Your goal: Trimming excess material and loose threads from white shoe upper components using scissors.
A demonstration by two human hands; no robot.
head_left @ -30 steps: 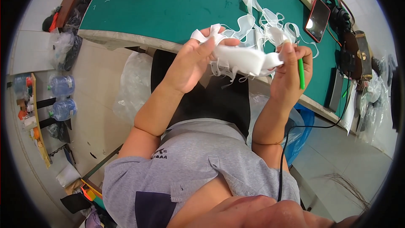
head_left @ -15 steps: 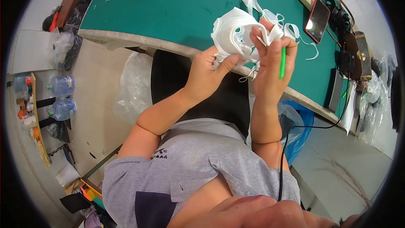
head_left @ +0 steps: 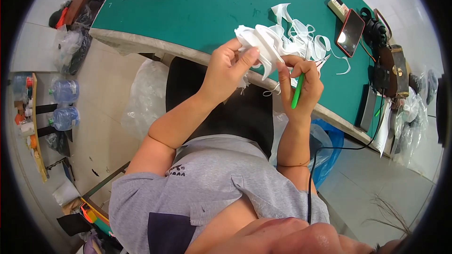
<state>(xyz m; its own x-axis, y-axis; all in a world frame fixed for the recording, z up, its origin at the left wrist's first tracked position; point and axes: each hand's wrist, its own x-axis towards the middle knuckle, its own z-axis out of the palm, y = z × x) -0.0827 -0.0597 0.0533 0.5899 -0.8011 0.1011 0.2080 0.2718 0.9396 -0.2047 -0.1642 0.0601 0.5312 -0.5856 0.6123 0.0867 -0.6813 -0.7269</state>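
My left hand grips a white moulded plastic piece by its lower edge, holding it up over the near edge of the green table. My right hand is closed around a green-handled tool, its tip against the white piece. Behind the piece lies a heap of white plastic trimmings on the table.
A phone in a red case, a remote-like device and dark gear lie at the table's right. A black cable hangs down by my right arm. A blue bin and clear plastic bags stand below. Water bottles sit far left.
Both hands have lifted the white piece from a flat hold to an upright one and turned it, while my right hand brought the green tool closer against it.
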